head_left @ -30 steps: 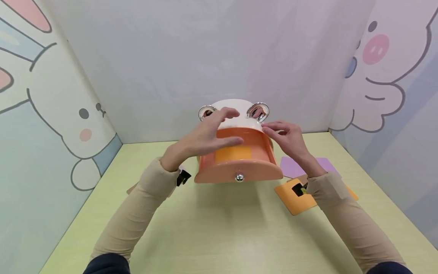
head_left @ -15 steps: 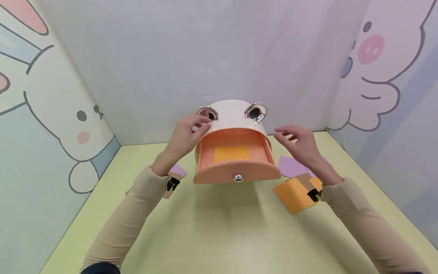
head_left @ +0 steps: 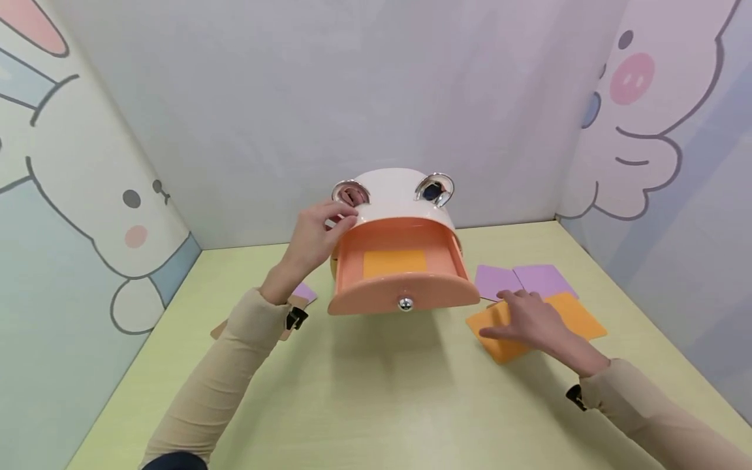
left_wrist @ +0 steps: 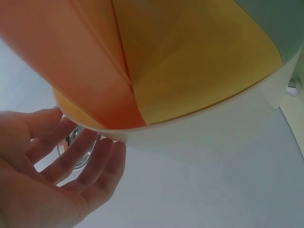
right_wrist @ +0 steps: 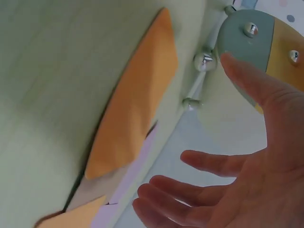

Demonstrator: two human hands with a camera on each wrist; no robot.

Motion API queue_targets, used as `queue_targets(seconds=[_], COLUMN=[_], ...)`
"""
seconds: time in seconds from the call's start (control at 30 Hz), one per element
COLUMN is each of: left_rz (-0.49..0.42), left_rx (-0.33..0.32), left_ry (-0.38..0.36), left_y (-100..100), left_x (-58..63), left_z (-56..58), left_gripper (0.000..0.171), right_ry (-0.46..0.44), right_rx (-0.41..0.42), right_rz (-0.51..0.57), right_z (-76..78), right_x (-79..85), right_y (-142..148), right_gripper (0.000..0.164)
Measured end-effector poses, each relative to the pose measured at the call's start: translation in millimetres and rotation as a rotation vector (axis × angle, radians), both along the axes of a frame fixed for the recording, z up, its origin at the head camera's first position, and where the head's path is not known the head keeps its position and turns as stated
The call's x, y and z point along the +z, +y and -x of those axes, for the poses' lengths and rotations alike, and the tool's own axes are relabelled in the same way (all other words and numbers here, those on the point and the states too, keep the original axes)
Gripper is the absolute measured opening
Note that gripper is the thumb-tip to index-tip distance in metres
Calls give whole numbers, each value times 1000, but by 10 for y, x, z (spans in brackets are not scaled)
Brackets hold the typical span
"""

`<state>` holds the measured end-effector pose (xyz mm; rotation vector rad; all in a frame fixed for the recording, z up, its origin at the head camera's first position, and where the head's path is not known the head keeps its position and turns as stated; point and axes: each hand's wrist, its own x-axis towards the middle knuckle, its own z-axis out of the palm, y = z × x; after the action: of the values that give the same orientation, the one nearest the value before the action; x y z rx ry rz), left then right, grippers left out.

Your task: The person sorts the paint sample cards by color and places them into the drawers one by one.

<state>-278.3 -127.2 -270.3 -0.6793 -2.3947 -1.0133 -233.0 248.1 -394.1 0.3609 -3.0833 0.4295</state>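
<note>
A white domed cabinet (head_left: 392,189) with silver ring-like eyes stands at the back of the table. Its peach drawer (head_left: 443,292) is pulled out, and an orange square card (head_left: 393,262) lies inside. At the drawer's left, my left hand (head_left: 308,241) rests its loosely bent fingers against the rim of the white shell, with thumb and forefinger tips near each other. On the right, my right hand (head_left: 534,323) hovers over the orange cards (head_left: 581,316), fingers spread and palm holding nothing. Purple cards (head_left: 546,281) lie just behind them.
Partly behind the left wrist lie a purple card (head_left: 304,292) and brown cards (head_left: 298,301). The right wrist view shows green (right_wrist: 242,38) and yellow drawer fronts with silver knobs, plus silver feet under the cabinet. Printed walls enclose the table's back and sides.
My left hand has drawn back from over the drawer to the cabinet's left rim. My right hand has left the cabinet's right side and come down rightward over the orange cards, its fingers spreading.
</note>
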Motion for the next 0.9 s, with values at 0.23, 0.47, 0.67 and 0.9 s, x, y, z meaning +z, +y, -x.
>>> queue_targets(seconds=[0.23, 0.47, 0.67, 0.9], left_rz=[-16, -7, -15, -13], left_rx=[1, 4, 5, 13], left_ry=[10, 1, -9, -12], left_y=[-9, 7, 15, 4], left_x=[-16, -7, -3, -25], left_z=[6, -9, -14, 0], left_gripper=[16, 17, 17, 17], right_ry=[-67, -97, -91, -114], right_rx=[-69, -96, -95, -87], right_rz=[-19, -24, -32, -48], right_z=[-65, -29, -9, 4], right_x=[-146, -250, -258, -226], right_y=[-67, -87, -79, -98], right_gripper=[105, 98, 93, 94])
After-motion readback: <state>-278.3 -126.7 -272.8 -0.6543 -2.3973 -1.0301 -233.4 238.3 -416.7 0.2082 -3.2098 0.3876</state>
